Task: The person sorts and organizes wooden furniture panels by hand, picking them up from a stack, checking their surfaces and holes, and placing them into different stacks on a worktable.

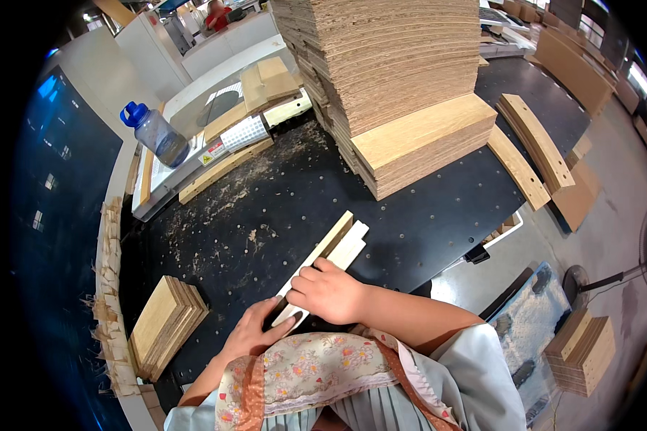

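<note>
Two pale wooden strips lie side by side on the black perforated table, slanting away from me to the upper right. The left strip [310, 260] is narrow and seems to stand on edge. The right strip [349, 246] has a stepped far end. My right hand [328, 293] is closed over the strips near their middle, its fingers curled onto the right one. At the near end, my left hand [255, 332] grips the left strip between thumb and fingers. The near ends are partly hidden by my hands.
A tall stack of boards [410, 65] stands beyond my hands; a shorter board stack [167, 327] sits at near left. Curved drilled wood pieces [535, 140] lie at right. A blue-capped bottle [162, 136] rests on the machine at far left. Sawdust [230, 190] covers part of the black table [410, 237].
</note>
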{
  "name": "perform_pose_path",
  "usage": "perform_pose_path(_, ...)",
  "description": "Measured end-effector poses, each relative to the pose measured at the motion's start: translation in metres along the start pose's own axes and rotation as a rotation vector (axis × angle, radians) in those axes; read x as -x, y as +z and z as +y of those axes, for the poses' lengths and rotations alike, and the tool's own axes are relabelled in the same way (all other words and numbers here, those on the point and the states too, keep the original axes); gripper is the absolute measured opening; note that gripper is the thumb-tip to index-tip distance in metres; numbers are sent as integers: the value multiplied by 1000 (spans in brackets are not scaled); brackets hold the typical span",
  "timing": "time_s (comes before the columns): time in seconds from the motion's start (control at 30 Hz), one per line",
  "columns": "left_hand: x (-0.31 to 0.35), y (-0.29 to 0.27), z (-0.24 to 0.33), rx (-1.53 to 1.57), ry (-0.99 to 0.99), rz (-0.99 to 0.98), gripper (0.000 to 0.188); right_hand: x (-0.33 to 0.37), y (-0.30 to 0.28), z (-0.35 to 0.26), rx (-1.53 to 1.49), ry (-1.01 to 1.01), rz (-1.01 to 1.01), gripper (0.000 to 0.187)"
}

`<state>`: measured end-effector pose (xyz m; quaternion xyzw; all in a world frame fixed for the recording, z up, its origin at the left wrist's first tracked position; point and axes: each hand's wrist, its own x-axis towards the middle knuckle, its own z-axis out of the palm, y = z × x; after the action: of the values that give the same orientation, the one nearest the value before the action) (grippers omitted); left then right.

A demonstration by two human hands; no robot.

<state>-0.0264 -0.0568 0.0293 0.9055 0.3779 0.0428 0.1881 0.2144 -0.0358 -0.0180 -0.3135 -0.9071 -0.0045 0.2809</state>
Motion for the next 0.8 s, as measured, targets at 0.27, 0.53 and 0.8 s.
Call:
perform_pose_path(0.27,15,1,-6,-126,-299,-5,88,-26,1,17,115,78,-93,33)
perform_pose_path(0.53,21,-8,-19,-173,-163,141,93,-26,-21,-7,122,140,-355,38)
perform_pose_path(0.8,34,-12,-16,-272,-255,155,72,-44,-2,-17,-113,171,-439,59)
